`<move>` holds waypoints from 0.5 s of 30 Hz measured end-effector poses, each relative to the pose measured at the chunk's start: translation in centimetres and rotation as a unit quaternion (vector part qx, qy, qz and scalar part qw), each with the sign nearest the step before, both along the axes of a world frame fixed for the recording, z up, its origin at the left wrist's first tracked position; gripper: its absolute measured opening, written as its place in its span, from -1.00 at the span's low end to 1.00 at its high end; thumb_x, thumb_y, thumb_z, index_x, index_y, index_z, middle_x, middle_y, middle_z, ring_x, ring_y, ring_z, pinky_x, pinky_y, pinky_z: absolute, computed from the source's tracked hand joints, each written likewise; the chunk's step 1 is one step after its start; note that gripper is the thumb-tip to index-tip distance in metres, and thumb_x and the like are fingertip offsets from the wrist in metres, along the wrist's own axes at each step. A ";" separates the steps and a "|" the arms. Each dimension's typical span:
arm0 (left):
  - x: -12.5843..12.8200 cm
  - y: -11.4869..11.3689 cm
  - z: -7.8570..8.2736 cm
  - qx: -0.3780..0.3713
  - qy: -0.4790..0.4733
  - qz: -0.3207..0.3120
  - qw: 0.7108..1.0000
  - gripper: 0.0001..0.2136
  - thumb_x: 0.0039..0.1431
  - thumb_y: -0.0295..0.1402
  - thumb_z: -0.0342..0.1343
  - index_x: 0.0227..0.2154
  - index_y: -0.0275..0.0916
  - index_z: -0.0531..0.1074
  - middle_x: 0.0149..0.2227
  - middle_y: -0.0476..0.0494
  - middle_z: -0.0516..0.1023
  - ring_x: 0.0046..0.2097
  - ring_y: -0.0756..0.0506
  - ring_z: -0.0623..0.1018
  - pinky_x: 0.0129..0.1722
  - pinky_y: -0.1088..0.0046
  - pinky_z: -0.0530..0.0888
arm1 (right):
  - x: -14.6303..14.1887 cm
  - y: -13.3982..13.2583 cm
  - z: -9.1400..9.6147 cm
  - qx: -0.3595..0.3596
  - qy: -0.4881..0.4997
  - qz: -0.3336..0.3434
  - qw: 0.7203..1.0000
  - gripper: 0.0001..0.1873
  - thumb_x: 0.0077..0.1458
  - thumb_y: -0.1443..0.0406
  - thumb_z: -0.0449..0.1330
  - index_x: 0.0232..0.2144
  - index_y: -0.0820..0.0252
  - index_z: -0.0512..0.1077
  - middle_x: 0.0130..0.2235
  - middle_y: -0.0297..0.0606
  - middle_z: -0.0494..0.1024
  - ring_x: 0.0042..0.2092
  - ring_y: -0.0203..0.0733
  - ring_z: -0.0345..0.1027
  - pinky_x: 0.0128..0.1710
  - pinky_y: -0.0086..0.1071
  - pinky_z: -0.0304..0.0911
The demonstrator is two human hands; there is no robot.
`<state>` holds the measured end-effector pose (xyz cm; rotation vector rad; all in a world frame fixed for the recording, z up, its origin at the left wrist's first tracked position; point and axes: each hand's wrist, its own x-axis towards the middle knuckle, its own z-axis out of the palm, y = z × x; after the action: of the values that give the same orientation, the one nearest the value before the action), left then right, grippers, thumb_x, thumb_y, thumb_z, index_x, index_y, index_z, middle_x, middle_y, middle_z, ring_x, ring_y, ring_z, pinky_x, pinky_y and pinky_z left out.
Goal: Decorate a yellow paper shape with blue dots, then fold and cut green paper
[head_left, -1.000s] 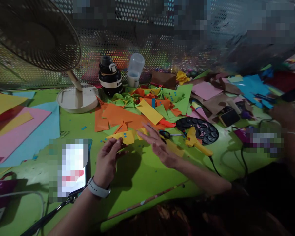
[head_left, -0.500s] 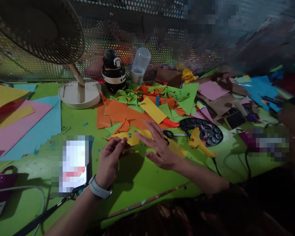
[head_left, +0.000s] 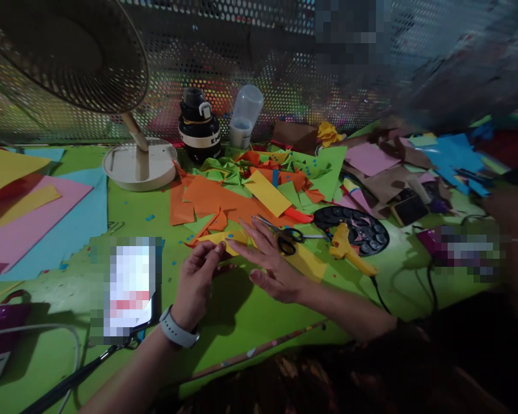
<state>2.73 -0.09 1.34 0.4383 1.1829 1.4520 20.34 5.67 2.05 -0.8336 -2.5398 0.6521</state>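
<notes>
My left hand [head_left: 197, 282], with a pale watch on its wrist, is closed in a pinch of thumb and forefinger. What lies between the fingertips is too small to make out. Close beside it, my right hand [head_left: 271, 267] is open, its fingers stretched toward the left fingertips, holding nothing. A piece of yellow paper [head_left: 216, 236] with small blue bits lies just behind both hands. Black-handled scissors [head_left: 287, 246] rest beyond my right hand, partly over another yellow paper [head_left: 307, 262]. A yellow glue gun [head_left: 351, 256] lies further right.
Orange paper [head_left: 207, 192] and green scraps pile up behind. A black palette [head_left: 380, 241] touches the glue gun. A fan [head_left: 112, 167], black bottle [head_left: 201, 138] and clear bottle [head_left: 247, 109] stand at the back. The phone [head_left: 132, 282] is left. Someone's arm shows at far right.
My right hand has moved left and slightly down, nearer to the left fingertips, uncovering more of the scissors. My left hand has barely shifted and keeps its pinch.
</notes>
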 end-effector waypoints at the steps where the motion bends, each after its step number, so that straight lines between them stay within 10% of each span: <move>1: 0.0 0.0 0.1 -0.002 -0.003 0.003 1.000 -0.73 -0.08 -0.25 0.40 -0.38 -0.23 0.47 -0.35 -0.01 0.55 -0.32 -0.01 0.56 -0.33 0.47 0.55 | 0.0 -0.1 -0.1 0.002 -0.003 0.000 1.000 -0.23 0.24 -0.20 -0.34 0.29 -0.04 0.18 0.44 -0.35 -0.22 0.43 0.07 -0.46 0.34 0.09 -0.21; 15: 0.1 -0.2 0.0 0.006 -0.004 -0.003 1.000 -0.76 -0.06 -0.25 0.38 -0.37 -0.21 0.48 -0.36 -0.02 0.56 -0.30 -0.03 0.57 -0.32 0.46 0.55 | 0.0 0.1 -0.3 -0.037 0.027 -0.004 0.999 -0.24 0.23 -0.21 -0.34 0.30 -0.09 0.14 0.44 -0.38 -0.20 0.43 0.03 -0.48 0.35 0.09 -0.26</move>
<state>2.79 -0.29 1.33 0.4445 1.1663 1.4543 20.34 5.79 1.74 -0.8383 -2.4756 0.7590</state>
